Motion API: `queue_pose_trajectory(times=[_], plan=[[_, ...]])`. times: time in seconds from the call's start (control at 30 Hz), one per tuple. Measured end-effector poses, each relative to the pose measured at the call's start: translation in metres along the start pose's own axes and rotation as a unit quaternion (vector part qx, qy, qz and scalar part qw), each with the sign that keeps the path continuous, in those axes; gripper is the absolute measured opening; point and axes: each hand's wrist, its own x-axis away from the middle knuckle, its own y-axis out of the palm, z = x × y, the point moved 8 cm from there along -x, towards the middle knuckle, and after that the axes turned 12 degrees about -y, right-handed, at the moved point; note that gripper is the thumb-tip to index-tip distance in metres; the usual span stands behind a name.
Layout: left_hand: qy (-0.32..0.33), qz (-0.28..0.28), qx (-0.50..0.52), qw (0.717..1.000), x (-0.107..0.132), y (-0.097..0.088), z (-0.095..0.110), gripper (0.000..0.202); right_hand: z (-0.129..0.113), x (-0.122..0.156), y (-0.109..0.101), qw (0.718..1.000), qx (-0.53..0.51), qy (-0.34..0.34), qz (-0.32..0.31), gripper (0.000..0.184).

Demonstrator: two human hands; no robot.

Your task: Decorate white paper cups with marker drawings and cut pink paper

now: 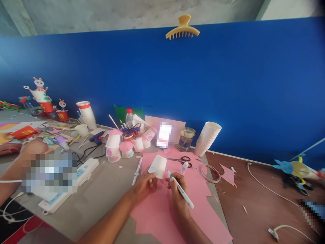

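You had your left hand (142, 186) pinching a small white paper card (157, 166), its smooth face faintly marked in blue and pink, just above a matte pink paper sheet (162, 220). Your right hand (177, 196) was clenched around a slim white marker (188, 200) with a teal tip, beside the card. Just beyond lay steel scissors (181, 161) with dark loops, and a ridged stack of white paper cups (207, 138) leaned farther right.

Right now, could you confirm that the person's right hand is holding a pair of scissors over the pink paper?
Not quite: the head view shows the right hand holding a white marker, not scissors, over the pink paper. The scissors lie on that paper, apart from the hand.
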Motion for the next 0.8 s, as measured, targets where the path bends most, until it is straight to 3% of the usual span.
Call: queue_pose_trajectory(times=[0.2,0.8], plan=[[-0.017,-0.005,0.025,1.0,-0.001,-0.002,-0.001,0.022,-0.003,0.005,0.004,0.998,0.028,-0.064,-0.011,0.018],[0.015,-0.041,0.075,0.996,-0.001,0.001,0.005,0.02,-0.01,0.001,0.003,0.998,0.031,-0.059,-0.013,0.018]])
